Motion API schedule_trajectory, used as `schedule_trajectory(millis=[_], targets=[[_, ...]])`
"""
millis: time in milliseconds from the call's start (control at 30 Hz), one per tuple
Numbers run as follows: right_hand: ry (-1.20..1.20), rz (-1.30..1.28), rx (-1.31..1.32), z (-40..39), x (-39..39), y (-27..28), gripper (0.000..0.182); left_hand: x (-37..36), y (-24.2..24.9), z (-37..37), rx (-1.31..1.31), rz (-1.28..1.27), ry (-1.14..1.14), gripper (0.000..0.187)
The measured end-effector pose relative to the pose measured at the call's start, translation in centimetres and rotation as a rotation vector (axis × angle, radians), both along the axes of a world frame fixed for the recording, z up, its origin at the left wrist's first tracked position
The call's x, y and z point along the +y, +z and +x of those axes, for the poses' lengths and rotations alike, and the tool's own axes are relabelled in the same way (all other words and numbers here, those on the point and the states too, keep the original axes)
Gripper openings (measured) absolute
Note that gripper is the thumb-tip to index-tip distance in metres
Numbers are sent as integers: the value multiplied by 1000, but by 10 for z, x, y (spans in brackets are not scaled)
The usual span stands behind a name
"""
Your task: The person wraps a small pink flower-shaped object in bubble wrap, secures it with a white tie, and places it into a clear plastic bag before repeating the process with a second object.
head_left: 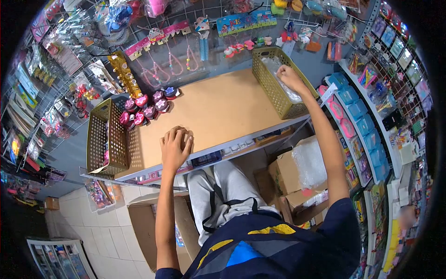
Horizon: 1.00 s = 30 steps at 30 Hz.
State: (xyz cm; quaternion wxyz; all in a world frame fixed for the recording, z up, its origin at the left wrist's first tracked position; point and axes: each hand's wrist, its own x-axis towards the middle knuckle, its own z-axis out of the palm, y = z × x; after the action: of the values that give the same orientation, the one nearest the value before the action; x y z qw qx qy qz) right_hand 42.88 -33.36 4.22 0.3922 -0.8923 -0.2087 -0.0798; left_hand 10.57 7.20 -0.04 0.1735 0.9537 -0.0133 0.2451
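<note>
My left hand [175, 148] rests on the front edge of the tan tabletop [218, 104], fingers spread, nothing in it. At the right end of the table, my right hand [290, 78] is over an olive perforated basket [269, 88] holding clear plastic packaging [293, 95]. Its fingers are curled closed at the plastic; whatever they hold is too small to make out. Pink, red and purple flower-topped items [149, 110] stand grouped at the table's left back. Another olive basket [108, 139] is at the left end, with a few pink things inside.
Hanging goods cover the wire grid wall [186, 76] behind the table. Shelves with blue containers [357, 111] line the right side. Open cardboard boxes [285, 174] are beside my legs, another box [141, 223] lies left. A clear tub [100, 195] sits on the tiled floor.
</note>
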Motion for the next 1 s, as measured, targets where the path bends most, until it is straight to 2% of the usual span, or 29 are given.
schedule_trajectory(millis=[100,300,400,533,633,667,700,733,767,833,900,967,1000], targets=[[-15,164,-6,-1,-1,-3,21,1,2,3,-6,-10,0,26],[-216,257,-74,2,-2,16,22,-1,2,0,1,-30,0,28],[-145,626,275,-31,1,50,23,0,0,0,-16,-11,1,29],[26,855,253,-77,15,84,29,1,2,0,-38,-14,-15,30],[162,972,247,-123,41,100,32,-13,21,-2,-58,-85,-36,30],[203,985,267,-147,54,105,34,-28,27,3,-183,-233,-56,28],[246,995,288,-169,67,105,33,-45,41,8,-198,-467,-94,28],[289,1007,312,-187,82,101,32,-68,65,8,-119,-702,-103,29],[260,987,285,-202,99,94,34,-82,68,21,-149,-893,-191,31],[271,929,234,-222,123,84,38,-116,100,32,-66,-1189,-257,33],[338,873,181,-231,135,75,40,-133,107,46,-85,-1111,-300,34],[337,870,258,-233,131,75,40,-138,109,49,-117,-1007,-283,35],[332,870,294,-233,127,75,41,-137,105,51,-93,-1046,-290,35]])
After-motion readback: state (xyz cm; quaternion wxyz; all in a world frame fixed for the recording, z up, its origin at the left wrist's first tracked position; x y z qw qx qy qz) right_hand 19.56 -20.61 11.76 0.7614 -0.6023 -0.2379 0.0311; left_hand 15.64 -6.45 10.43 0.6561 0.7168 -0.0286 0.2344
